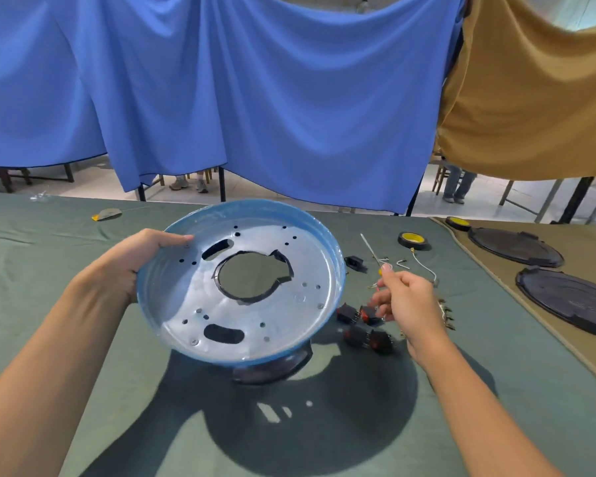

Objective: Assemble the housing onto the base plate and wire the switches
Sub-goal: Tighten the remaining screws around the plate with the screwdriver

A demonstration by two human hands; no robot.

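Blue-rimmed housing, gripped at its rim by the left hand, tilts above the base plate; right hand, beside the switches, pinches a screwdriver pointing away

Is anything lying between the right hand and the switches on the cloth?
Nothing visible does. The switches lie uncovered right beside the right hand, which holds a screwdriver.

Backdrop: a blue cloth hung from 9 to 1 o'clock, with a tan cloth at 2.
Floor: pale floor showed beneath them.
Furniture: a dark table leg stood at 12.
Counter: covered in green.
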